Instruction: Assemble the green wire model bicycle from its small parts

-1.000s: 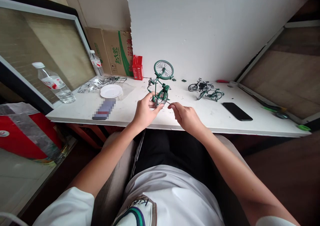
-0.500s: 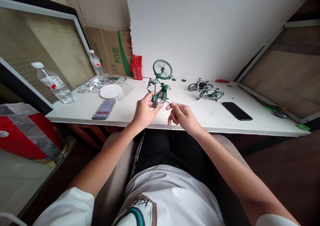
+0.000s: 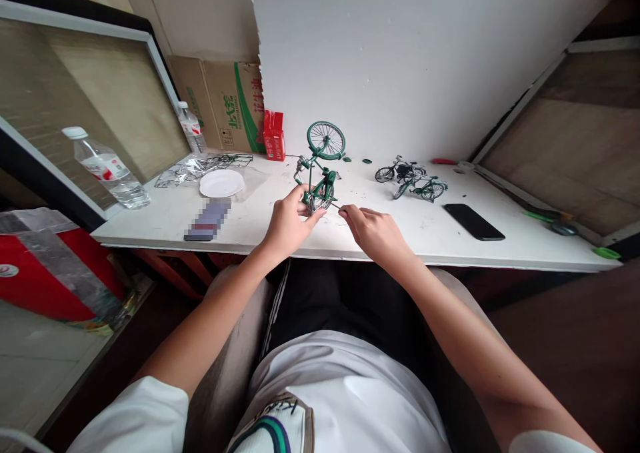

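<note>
A green model bicycle (image 3: 326,141) is held tilted above the table, one wheel raised at the top and the other low near my fingers. My left hand (image 3: 290,221) is closed around its lower part, with thumb and fingers either side of the low wheel. My right hand (image 3: 375,229) pinches a thin, dark rod-like tool (image 3: 335,205), whose far end reaches the low wheel. What kind of tool it is, I cannot make out. Behind and to the right stand a smaller green model bicycle (image 3: 427,189) and a black one (image 3: 395,171).
On the white table (image 3: 280,247) lie a black phone (image 3: 474,222), a white plate (image 3: 221,183), and thin dark part frames (image 3: 200,167). A water bottle (image 3: 113,173), a cardboard box (image 3: 225,106) and a red box (image 3: 274,136) stand at the left. A blurred-out item (image 3: 207,219) lies at front left.
My right hand has turned over, its lower fingers now curled in, and shifted slightly right while still pinching the thin tool. The bicycle and my left hand have hardly moved.
</note>
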Motion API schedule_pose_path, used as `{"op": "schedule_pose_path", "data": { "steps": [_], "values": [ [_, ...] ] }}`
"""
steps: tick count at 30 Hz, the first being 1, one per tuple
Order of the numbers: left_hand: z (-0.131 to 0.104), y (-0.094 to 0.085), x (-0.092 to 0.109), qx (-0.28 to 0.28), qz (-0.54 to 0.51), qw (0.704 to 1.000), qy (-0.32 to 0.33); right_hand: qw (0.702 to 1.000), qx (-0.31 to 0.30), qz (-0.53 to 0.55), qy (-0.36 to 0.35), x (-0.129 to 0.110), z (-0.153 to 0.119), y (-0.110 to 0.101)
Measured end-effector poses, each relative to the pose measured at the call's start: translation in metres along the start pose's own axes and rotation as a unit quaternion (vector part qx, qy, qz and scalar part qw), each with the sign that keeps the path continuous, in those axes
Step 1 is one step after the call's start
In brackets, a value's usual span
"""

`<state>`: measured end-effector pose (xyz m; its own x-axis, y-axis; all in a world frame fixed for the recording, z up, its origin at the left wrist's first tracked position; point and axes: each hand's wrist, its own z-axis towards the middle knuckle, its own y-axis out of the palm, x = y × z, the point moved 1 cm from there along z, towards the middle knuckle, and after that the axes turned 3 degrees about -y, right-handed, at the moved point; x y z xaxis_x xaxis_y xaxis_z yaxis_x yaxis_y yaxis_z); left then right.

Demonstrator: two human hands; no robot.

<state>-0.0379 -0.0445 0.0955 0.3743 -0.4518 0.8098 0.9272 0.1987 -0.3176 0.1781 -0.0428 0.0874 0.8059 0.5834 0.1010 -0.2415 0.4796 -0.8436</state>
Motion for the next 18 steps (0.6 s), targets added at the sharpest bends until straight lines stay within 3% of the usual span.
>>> {"op": "schedule_pose_path", "data": {
  "steps": [3,6,10,18],
  "values": [
    [0.000,0.000,-0.001,-0.003,0.013,1.000,0.008,0.999,-0.020,0.020,0.021,-0.003,0.000,-0.002],
    [0.000,0.000,-0.003,-0.003,0.019,1.000,0.005,0.989,-0.045,0.128,0.055,-0.007,0.001,-0.006],
    [0.000,0.001,-0.003,-0.007,0.022,1.000,0.002,0.954,-0.057,0.282,0.086,-0.009,0.002,-0.012],
    [-0.001,0.000,0.000,-0.011,0.025,1.000,-0.007,0.869,-0.067,0.469,0.144,-0.011,0.003,-0.008]
  ]
}}
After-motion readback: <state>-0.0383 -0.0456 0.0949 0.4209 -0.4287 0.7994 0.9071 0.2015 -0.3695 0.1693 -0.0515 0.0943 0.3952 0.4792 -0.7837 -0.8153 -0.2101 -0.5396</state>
